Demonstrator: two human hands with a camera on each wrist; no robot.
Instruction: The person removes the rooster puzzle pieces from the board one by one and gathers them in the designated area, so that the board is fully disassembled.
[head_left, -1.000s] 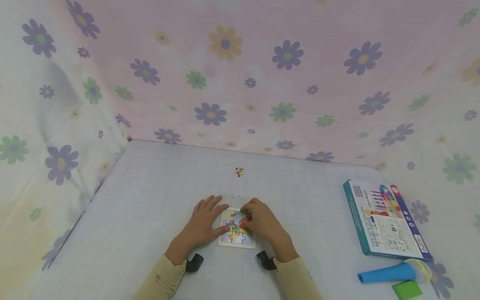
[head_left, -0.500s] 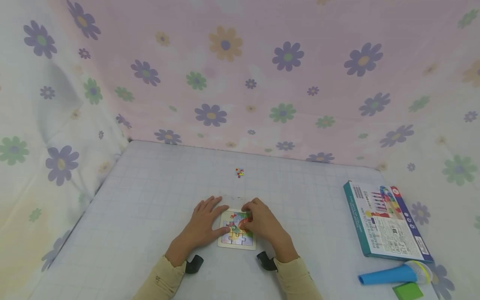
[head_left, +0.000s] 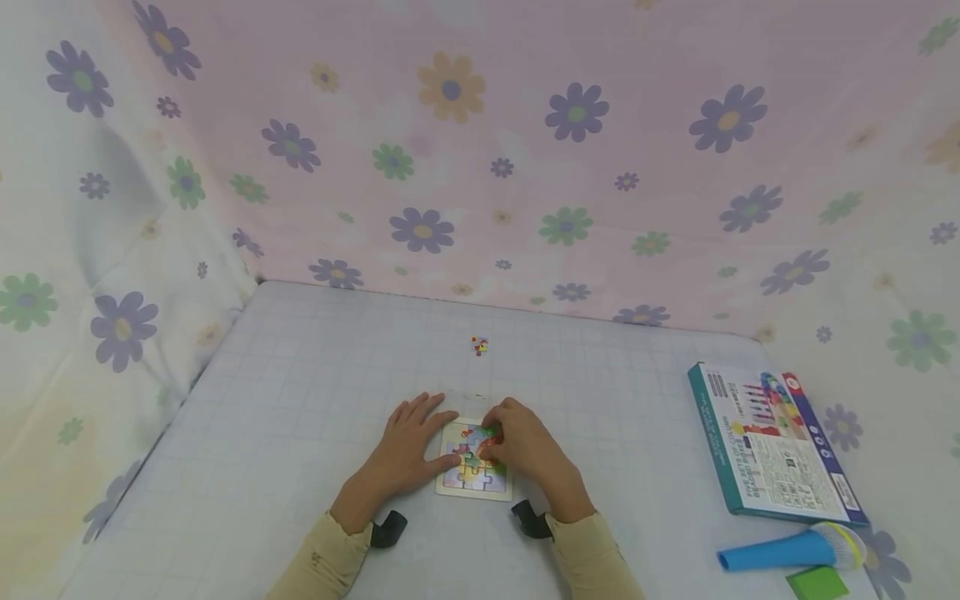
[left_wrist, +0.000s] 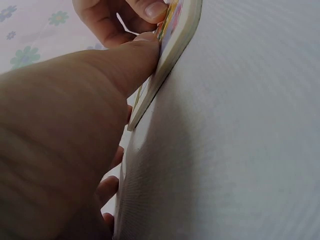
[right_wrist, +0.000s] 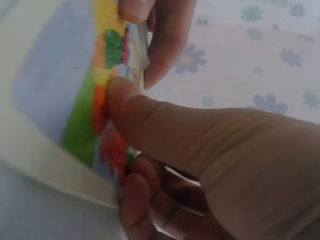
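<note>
- Cream-rimmed and brightly coloured, a jigsaw puzzle (head_left: 474, 494) is seen flat on the pale-covered bench (head_left: 315, 367), between the two hands and touched by both.
- The left hand (head_left: 405, 450) is spread at its left side, fingers extended; the thumb is laid on the picture, and nothing is gripped.
- By the right hand (head_left: 528, 442) the puzzle is held at its far right corner, the fingers curled at the edge and the thumb pressed on the picture; whether a single piece is pinched there cannot be told.
- Much of the picture's right part is covered by the right hand in the head view.
- In the left wrist view the puzzle is shown nearly edge-on, and the right hand is cut off at the top.
- In the right wrist view the puzzle is cropped at the left and blurred.
- A loose piece (head_left: 480, 345) is seen beyond the puzzle, apart from both hands; its print is too small to be read.
- A green block (head_left: 817, 583) is cut off by the lower border.
</note>
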